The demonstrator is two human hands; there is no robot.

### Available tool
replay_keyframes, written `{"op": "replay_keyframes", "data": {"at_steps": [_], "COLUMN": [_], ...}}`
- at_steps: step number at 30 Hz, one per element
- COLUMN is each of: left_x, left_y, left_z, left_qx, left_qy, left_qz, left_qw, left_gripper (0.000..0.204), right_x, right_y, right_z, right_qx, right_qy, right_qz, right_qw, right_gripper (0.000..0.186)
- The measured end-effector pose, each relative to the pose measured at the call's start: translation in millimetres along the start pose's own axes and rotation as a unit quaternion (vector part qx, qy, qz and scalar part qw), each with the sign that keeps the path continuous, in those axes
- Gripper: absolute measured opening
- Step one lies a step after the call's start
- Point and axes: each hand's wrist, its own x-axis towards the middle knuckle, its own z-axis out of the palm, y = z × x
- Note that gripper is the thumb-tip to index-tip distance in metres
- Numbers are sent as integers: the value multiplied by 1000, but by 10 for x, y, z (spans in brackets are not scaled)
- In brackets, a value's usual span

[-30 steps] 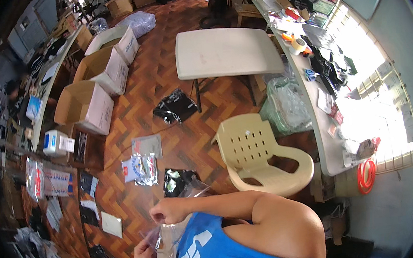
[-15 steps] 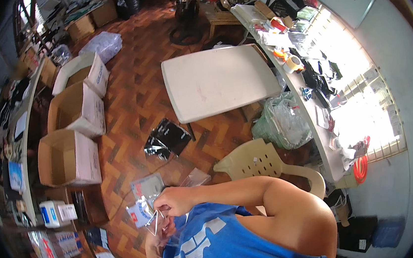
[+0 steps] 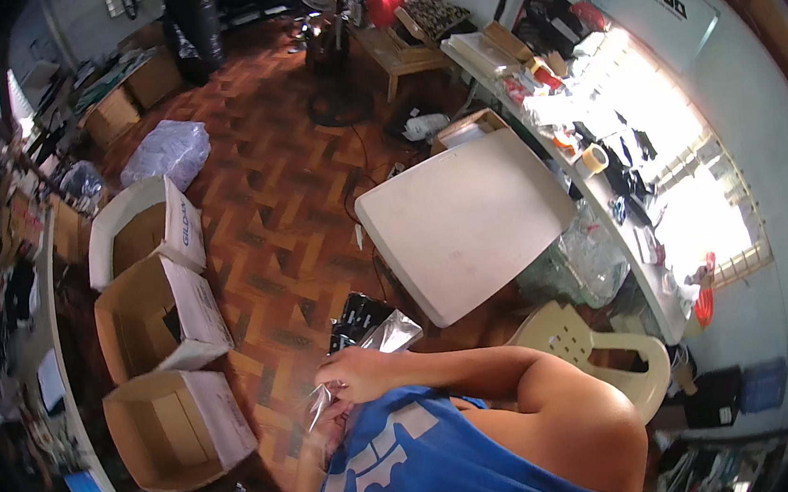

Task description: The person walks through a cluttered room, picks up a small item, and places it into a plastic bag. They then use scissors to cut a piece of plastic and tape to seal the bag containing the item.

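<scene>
Both of my hands are close together in front of my blue shirt, at the lower middle. My right hand (image 3: 357, 373) has its fingers bent over crumpled clear plastic. Just below it, my left hand (image 3: 328, 427) is closed on the same clear plastic bag (image 3: 317, 403), and is partly covered by its sheen. A shiny clear flap (image 3: 395, 332) sticks out beyond my right hand. Past the hands, a black glossy packet (image 3: 355, 318) lies on the floor, partly hidden by that flap.
Three open cartons (image 3: 170, 436) stand in a row on the left, beside a long cluttered shelf. A white table (image 3: 468, 225) is ahead to the right, with a beige plastic chair (image 3: 604, 359) nearer me. A cluttered counter (image 3: 649, 288) runs under the window. A fan (image 3: 335, 52) stands far back.
My view has swung, so cartons and table sit lower. Grey and white printed pieces beside my hands are out of sight. Both hands keep hold of the plastic. A dark item shows in the middle carton.
</scene>
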Motion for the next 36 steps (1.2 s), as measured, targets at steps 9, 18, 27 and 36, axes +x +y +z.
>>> {"op": "replay_keyframes", "data": {"at_steps": [9,18,27,36], "left_x": [1604,3096,4912,6791], "left_y": [2186,5051,7271,9786], "left_z": [-462,-1067,-923,-787], "left_qx": [632,377,568,710], "left_qy": [-37,-90,-158,-193], "left_qz": [168,-37,109,-20], "left_qw": [755,921,800,677], "left_gripper": [27,34,45,45], "right_x": [2084,4771,6737,8445], "right_y": [1047,1701,2903,4091], "right_z": [-850,-2518,-3964,-5523], "right_qx": [92,116,179,110], "right_qy": [15,-31,51,-29], "right_qz": [7,-12,13,87], "right_qw": [996,993,982,990], "right_gripper": [16,23,19,23]}}
